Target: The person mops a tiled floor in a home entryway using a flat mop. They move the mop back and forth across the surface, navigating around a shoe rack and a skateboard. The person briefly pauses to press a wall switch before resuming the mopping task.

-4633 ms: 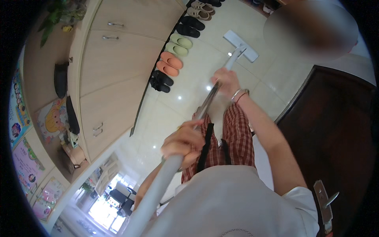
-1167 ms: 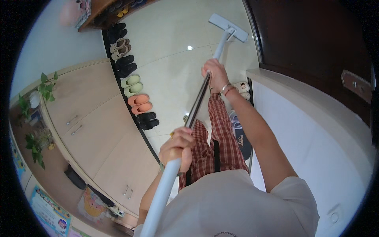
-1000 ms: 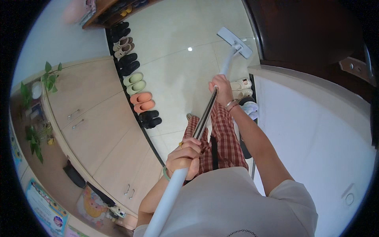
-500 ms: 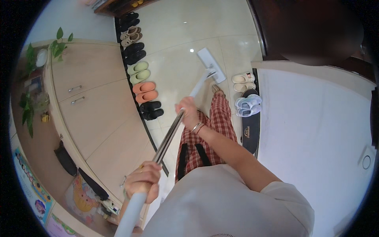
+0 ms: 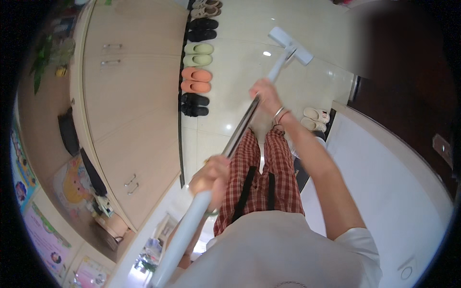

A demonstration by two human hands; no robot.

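I hold a flat mop (image 5: 242,126) slantwise in front of me, its pole part bare metal and part pale grey-white. My left hand (image 5: 210,181), slightly blurred, is wrapped round the pole near its thick upper grip. Lower down, my right hand (image 5: 266,97) is closed round the pole too, bracelets at its wrist. The mop's flat white rectangular head (image 5: 291,46) rests on the shiny tiled floor (image 5: 240,62) ahead of my feet, a little to the right.
Along the left cabinet (image 5: 139,81) stands a row of shoes, among them orange slippers (image 5: 197,79), green slippers (image 5: 198,54) and black sandals (image 5: 195,104). Cream shoes (image 5: 315,119) sit by the white wall (image 5: 379,182) at right. A dark door (image 5: 403,96) is beyond.
The mop head has moved forward and to the right over the floor. Both hands have gone along with the pole, still gripping it. My view has turned, so the cabinet and shoes appear shifted.
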